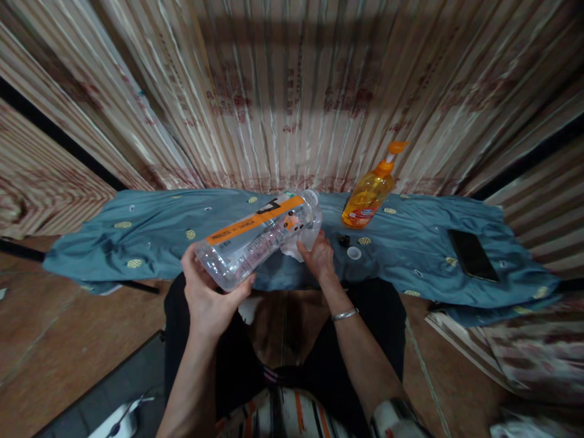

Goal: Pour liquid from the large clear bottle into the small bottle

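Observation:
A large clear plastic bottle (260,237) with an orange and white label lies tilted across the front of me, its mouth up and to the right. My left hand (212,298) is wrapped around its base. At the bottle's neck end, my right hand (319,255) is closed on a crumpled white tissue (293,249) against the underside; some of its fingertips are hidden. To the right stands a pump bottle of orange liquid (367,198). Just beside my right hand lie a small black object (345,241) and a round white cap (353,252).
A blue-green cloth with yellow pineapple prints (150,225) covers the narrow table. A black phone (472,254) rests at the right. Striped curtains (292,91) hang close behind the table. At lower left, a white object with a cord (121,420) sits on a dark surface.

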`<state>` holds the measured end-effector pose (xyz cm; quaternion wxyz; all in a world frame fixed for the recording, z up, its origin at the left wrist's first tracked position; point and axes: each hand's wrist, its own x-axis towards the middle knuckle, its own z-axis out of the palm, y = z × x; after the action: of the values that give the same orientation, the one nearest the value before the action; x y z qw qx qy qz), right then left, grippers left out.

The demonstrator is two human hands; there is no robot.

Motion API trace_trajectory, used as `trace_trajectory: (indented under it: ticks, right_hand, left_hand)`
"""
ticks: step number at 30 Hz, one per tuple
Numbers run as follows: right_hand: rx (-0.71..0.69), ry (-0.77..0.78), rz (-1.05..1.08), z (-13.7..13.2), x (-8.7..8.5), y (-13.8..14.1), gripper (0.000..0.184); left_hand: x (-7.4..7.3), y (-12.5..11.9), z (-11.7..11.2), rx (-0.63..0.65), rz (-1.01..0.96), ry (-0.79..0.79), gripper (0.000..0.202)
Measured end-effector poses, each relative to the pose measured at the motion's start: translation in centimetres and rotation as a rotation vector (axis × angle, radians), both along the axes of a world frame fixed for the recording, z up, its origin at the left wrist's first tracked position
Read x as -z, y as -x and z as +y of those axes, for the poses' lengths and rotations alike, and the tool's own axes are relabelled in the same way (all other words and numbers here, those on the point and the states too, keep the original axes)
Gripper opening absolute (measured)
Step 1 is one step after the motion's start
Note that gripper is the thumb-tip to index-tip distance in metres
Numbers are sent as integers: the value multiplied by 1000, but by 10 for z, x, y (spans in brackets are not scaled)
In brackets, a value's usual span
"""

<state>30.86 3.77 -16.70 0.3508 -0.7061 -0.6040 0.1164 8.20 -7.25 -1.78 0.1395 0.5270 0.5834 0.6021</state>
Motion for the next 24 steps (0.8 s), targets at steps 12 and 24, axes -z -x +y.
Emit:
trace_trajectory:
  ticks: [12,24]
  right_hand:
    - [2,-19,-14,1,4,0,64]
    - [17,13,-7,0,-2,1,65]
  left_hand:
    - [1,0,0,-5,14,-5,103]
    - [-3,-1,-1,6,-14,4,101]
